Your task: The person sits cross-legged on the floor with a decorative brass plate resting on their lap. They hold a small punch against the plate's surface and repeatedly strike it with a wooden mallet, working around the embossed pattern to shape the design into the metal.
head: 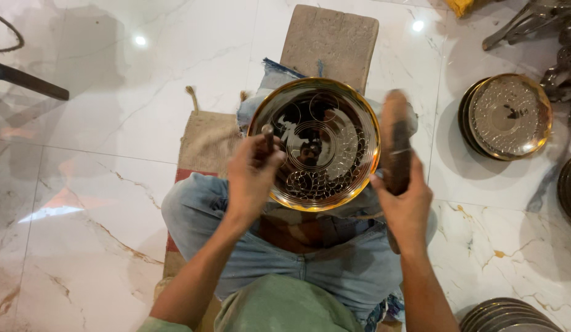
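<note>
While the plate (314,144) rests on the lap over a stone block (330,42), the left hand (253,178) pinches a punch (268,136) against it; the right hand (405,200) grips a wooden mallet (396,144).

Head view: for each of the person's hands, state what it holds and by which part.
The left hand grips a thin metal punch around its shaft, tip toward the round brass plate. The right hand holds a wooden mallet by its lower end.

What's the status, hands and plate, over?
Left hand grips a metal punch on the brass plate. Right hand holds a wooden mallet beside it. Nothing between them.
</note>
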Motion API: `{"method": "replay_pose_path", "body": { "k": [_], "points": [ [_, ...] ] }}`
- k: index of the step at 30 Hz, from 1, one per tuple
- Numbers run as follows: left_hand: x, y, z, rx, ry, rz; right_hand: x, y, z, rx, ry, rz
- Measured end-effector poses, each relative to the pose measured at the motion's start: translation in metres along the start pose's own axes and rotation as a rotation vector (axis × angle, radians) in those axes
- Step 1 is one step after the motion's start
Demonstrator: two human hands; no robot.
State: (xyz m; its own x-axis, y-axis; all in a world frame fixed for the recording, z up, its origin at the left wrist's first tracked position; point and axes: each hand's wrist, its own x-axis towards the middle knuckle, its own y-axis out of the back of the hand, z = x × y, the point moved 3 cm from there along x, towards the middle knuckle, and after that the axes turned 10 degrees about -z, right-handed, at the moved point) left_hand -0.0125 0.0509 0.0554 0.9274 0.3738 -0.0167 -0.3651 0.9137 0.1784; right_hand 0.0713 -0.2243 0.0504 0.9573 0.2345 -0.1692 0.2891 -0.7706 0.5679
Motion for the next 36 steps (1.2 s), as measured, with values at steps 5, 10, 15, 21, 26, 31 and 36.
{"method": "replay_pose_path", "body": {
  "k": [5,10,15,21,26,31,36],
  "points": [
    [-0.005,-0.033,-0.005,0.038,0.136,-0.137,0.008,-0.015,-0.008,-0.027,0.045,-0.014],
    [-0.016,-0.038,-0.007,0.136,0.177,-0.082,-0.004,0.011,-0.014,-0.094,0.173,0.051],
    [-0.022,-0.043,-0.01,0.192,0.201,-0.037,0.0,0.033,-0.044,0.222,0.401,0.098],
    [-0.026,-0.044,-0.008,0.268,0.051,-0.033,0.049,0.045,-0.102,-0.518,0.39,-0.355],
    [-0.027,-0.045,-0.012,0.262,0.151,-0.026,0.057,0.031,-0.146,-0.91,0.498,-0.526],
    [-0.023,-0.048,-0.013,0.219,0.026,-0.084,0.056,0.034,-0.147,-1.004,0.533,-0.591],
    [-0.015,-0.047,-0.016,0.197,-0.07,-0.218,0.05,0.048,-0.118,-0.804,0.312,-0.514]
  ]
}}
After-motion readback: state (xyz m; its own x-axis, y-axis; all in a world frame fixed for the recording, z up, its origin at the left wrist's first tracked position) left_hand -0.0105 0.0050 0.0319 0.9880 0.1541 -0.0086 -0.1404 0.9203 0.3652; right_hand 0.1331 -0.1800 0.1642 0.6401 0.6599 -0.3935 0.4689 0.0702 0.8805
